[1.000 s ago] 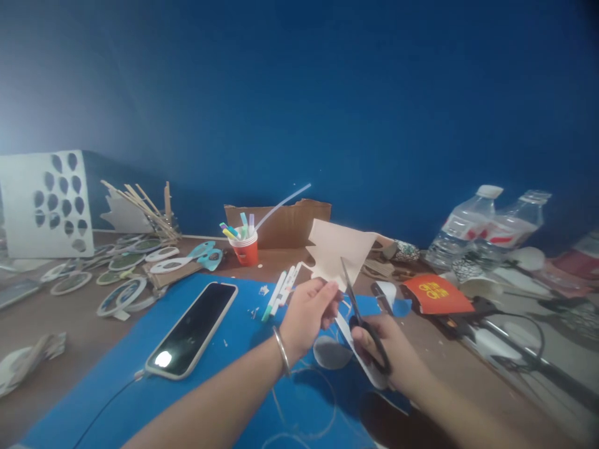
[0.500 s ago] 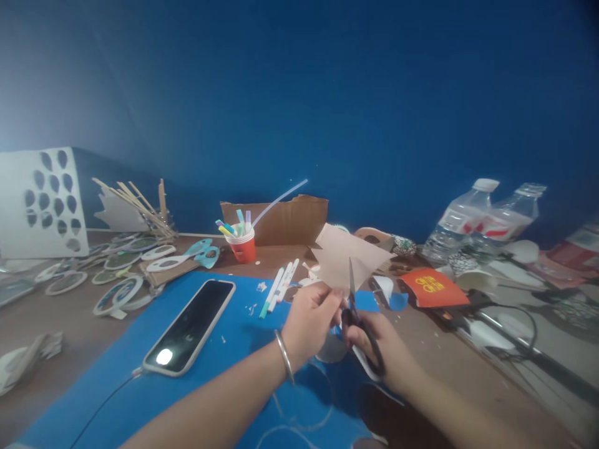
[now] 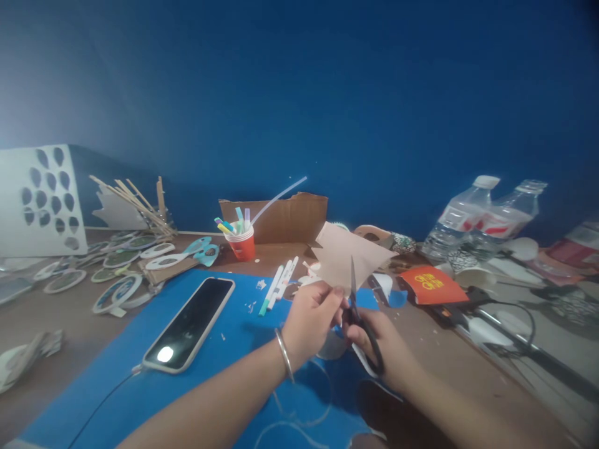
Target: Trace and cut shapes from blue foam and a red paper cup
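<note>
My left hand [image 3: 312,315], with a silver bangle on its wrist, is closed in a pinch near the middle of the view. What its fingertips hold is mostly hidden; only a small pale bit shows. Close beside it, my right hand [image 3: 381,346] grips dark-handled scissors [image 3: 354,287], their blades pointing up and away from me. The blades are by the left fingertips. Behind them is a pale pinkish sheet of paper [image 3: 346,252] with jagged edges; whether the left hand touches it I cannot tell. Below the hands lies a blue sheet [image 3: 219,390] with pale curved outlines.
A phone [image 3: 189,324] on a cable lies left. Several markers [image 3: 278,285] lie near a red cup [image 3: 242,246] of pens. Paper rings [image 3: 116,294] and sticks [image 3: 135,199] are far left. Plastic bottles [image 3: 461,215] and an orange packet [image 3: 433,285] stand or lie right.
The view has shifted very slightly. My hands and the scissors stay almost in place, with the blade tips moved a touch. Nothing has been picked up or let go.
</note>
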The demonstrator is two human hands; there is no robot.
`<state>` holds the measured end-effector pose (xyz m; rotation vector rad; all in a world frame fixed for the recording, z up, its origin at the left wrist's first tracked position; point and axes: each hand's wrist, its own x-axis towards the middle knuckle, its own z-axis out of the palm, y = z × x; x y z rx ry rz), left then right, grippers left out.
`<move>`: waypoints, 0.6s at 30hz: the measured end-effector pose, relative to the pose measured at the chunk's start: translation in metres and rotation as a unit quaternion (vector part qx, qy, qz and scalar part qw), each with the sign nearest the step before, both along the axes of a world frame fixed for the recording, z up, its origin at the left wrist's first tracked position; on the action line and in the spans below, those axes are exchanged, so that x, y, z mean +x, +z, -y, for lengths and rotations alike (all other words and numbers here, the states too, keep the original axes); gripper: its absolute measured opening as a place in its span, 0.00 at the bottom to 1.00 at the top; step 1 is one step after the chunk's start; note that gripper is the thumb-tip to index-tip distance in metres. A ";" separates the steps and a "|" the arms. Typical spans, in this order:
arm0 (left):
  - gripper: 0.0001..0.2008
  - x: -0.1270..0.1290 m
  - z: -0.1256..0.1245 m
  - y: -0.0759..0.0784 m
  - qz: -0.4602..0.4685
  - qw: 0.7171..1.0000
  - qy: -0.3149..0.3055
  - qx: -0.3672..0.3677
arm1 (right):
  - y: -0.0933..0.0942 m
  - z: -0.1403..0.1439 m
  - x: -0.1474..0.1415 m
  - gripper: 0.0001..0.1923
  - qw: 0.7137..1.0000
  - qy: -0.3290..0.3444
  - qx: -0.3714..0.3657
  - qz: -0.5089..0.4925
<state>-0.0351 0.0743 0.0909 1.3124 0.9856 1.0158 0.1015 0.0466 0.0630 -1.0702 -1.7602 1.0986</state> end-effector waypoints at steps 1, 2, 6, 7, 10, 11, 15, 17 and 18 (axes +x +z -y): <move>0.14 0.000 0.000 0.000 -0.001 1.000 -0.001 -0.001 | 0.000 0.000 0.000 0.26 1.000 0.000 0.001 -0.002; 0.14 0.000 0.001 0.000 0.000 1.000 -0.001 -0.003 | 0.000 0.000 0.000 0.26 1.000 0.000 0.003 -0.003; 0.14 0.000 0.001 0.001 0.008 1.000 -0.002 -0.017 | 0.001 -0.001 0.001 0.27 1.000 0.003 0.009 0.003; 0.14 0.000 0.001 0.001 0.010 1.000 -0.003 -0.020 | 0.002 -0.001 0.001 0.27 1.000 0.003 0.012 0.007; 0.14 0.000 0.001 0.000 0.013 1.000 -0.005 -0.026 | 0.003 -0.002 0.001 0.28 1.000 -0.001 0.020 0.023; 0.14 0.000 0.001 0.000 0.014 1.000 -0.006 -0.026 | 0.003 -0.002 0.002 0.29 0.999 -0.003 0.022 0.031; 0.15 -0.001 0.000 0.000 0.014 1.000 -0.007 -0.021 | 0.003 -0.001 0.004 0.30 0.998 -0.011 0.021 0.051; 0.15 -0.002 -0.001 0.001 0.006 1.000 -0.010 -0.021 | 0.003 -0.001 0.005 0.29 0.998 -0.009 0.017 0.053; 0.15 -0.003 -0.001 0.002 0.000 1.000 -0.012 -0.019 | 0.004 -0.001 0.005 0.29 0.998 -0.007 0.016 0.052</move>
